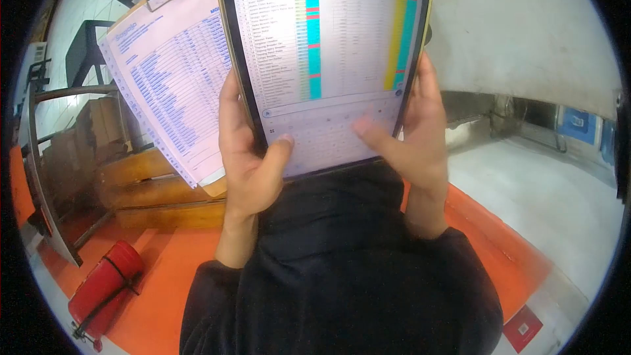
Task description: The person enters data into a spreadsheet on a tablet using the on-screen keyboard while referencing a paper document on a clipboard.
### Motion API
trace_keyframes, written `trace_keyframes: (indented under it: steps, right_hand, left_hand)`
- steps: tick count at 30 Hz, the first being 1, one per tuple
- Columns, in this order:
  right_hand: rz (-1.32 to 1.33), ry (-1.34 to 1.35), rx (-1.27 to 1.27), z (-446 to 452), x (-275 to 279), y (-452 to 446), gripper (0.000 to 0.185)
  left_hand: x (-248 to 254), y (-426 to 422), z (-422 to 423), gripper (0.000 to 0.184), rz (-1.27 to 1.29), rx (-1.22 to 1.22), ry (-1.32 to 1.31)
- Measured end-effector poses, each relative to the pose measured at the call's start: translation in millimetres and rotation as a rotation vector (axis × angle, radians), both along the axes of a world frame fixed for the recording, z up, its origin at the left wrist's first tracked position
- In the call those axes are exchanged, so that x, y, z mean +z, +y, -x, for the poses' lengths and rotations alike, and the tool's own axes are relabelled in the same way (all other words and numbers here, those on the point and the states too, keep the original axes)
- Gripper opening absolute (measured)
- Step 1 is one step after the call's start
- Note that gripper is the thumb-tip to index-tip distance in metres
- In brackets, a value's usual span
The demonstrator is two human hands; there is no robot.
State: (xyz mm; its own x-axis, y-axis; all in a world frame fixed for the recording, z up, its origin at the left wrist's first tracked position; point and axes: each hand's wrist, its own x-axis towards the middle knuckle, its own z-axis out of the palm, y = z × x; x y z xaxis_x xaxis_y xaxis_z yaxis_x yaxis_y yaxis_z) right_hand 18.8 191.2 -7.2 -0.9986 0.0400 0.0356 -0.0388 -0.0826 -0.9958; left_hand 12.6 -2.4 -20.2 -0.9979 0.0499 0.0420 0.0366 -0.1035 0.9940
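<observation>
A tablet (355, 46) in a dark case shows a coloured spreadsheet and an on-screen keyboard. Wrapped round its lower left edge is my left hand (250, 151), its thumb over the keyboard. At the lower right edge, my right hand (420, 138) grips the tablet, its thumb slightly blurred above the keys. Partly behind the tablet on the left lies a clipboard with a printed table sheet (171, 72), tilted, its right part hidden by the tablet and my left hand.
Wooden boards (158, 187) lie below the clipboard. A red fire extinguisher (108, 283) rests on the orange floor (167, 289) at the lower left. Cardboard (79, 144) and a metal frame stand at the left. A pale surface (526, 26) fills the upper right.
</observation>
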Motion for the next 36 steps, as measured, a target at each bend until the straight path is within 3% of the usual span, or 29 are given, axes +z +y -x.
trace_keyframes:
  steps: [5, 8, 10, 20, 22, 29, 34, 36]
  right_hand:
    - [-0.296, 0.088, -0.058, 1.5, -2.8, -3.9, 0.11]
    - [-0.317, 0.102, -0.05, 1.7, -4.0, -2.8, 0.111]
    - [-0.057, 0.083, -0.003, 0.2, -6.0, -0.9, 0.105]
    - [-0.041, 0.079, -0.074, -3.3, -9.8, 9.1, 0.085]
    - [0.152, 0.019, -0.036, -4.4, -3.6, 13.4, 0.081]
    - [0.133, 0.01, 0.066, -4.1, -2.9, 20.5, 0.079]
    - [0.021, -0.003, -0.085, -1.5, -5.0, 8.2, 0.082]
    - [0.117, -0.018, -0.012, -2.3, -6.2, 20.1, 0.084]
  left_hand:
    - [-2.9, -0.9, 0.2, 0.094, 0.021, -0.046, 0.086]
    - [-2.4, -2.3, -0.7, 0.095, 0.042, -0.047, 0.087]
    - [-3.3, -5.8, -0.9, 0.093, 0.036, -0.072, 0.09]
    - [-7.1, -4.3, -0.3, 0.09, 0.016, -0.099, 0.123]
    - [-7.9, -4.6, -0.1, 0.093, 0.025, -0.075, 0.105]
    - [-8.0, -0.2, -0.2, 0.094, -0.046, -0.03, 0.047]
    - [-8.8, 1.7, -0.8, 0.093, 0.007, -0.048, 0.076]
    - [-8.7, -0.4, 0.0, 0.093, 0.025, -0.059, 0.1]
